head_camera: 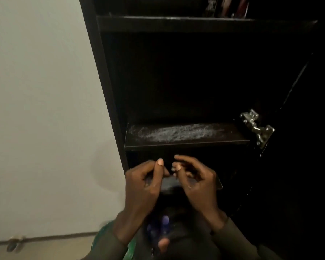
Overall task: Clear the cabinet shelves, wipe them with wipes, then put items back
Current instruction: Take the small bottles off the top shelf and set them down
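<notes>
The black cabinet stands open in front of me. Its middle shelf is bare and streaked with pale dust, and the dark compartment above it looks bare too. Just below that shelf, my left hand and my right hand hold a flat dark grey pack between them. The left thumb lies along the pack's left end. My right fingertips are pinched together at its top edge. What the pack is cannot be told in the dim light.
An upper shelf carries several items at the top right. A metal hinge joins the open door on the right. A white wall is on the left. Blurred purple objects lie low between my forearms.
</notes>
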A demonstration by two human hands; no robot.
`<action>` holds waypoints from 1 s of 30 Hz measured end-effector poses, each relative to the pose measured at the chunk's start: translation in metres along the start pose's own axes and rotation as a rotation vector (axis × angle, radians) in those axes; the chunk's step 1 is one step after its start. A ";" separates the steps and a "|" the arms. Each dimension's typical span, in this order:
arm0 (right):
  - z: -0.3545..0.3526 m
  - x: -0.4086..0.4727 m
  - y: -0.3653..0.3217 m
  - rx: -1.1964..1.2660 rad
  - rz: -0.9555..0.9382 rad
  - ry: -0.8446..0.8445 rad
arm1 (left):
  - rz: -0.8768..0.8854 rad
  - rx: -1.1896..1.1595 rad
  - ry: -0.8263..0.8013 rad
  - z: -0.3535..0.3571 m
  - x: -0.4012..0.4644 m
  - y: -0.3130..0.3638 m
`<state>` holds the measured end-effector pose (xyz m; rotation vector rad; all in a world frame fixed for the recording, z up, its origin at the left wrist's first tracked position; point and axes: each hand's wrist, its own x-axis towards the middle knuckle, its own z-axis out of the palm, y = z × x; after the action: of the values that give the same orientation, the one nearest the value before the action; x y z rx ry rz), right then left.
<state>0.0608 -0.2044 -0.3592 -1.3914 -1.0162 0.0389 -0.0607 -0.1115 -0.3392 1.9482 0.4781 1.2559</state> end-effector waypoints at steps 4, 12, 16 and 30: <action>-0.020 0.064 -0.063 0.128 -0.209 0.107 | 0.182 -0.112 0.088 -0.021 0.065 0.067; -0.063 0.185 -0.169 0.044 -0.550 0.285 | 0.505 -0.044 0.205 -0.042 0.184 0.167; -0.079 0.238 -0.189 -0.151 -0.504 0.374 | 0.459 0.174 0.109 -0.038 0.232 0.197; -0.107 0.301 -0.185 -0.583 -0.153 0.181 | 0.152 0.399 -0.236 0.012 0.308 0.205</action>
<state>0.2079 -0.1622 -0.0236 -1.7949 -1.0192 -0.5242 0.0701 -0.0456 0.0011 2.4745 0.4939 1.0598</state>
